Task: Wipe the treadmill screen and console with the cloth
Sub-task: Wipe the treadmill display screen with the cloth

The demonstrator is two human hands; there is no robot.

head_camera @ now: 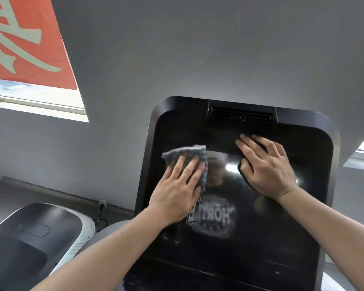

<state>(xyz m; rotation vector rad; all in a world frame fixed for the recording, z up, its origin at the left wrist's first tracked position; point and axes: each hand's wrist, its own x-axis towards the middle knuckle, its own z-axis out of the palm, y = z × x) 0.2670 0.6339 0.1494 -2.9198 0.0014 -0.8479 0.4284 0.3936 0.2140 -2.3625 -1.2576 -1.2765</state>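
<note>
Left hand (178,185) flat, fingers straight, pressing grey cloth (189,158) on upper left of dark screen (250,238); right hand (265,164) flat, empty, bracing near the top. Smudges low on screen, so probably mid-wipe. Console (303,120), vent (241,117) likely untouched.

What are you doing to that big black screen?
A person is cleaning a treadmill screen. The left hand presses a grey-blue cloth flat against the upper left part of the glass. The right hand rests flat on the screen near the top, just below the air vent, and holds nothing. The glass is shiny and dark, and some smudges show lower down. Another machine stands to the left.
</note>
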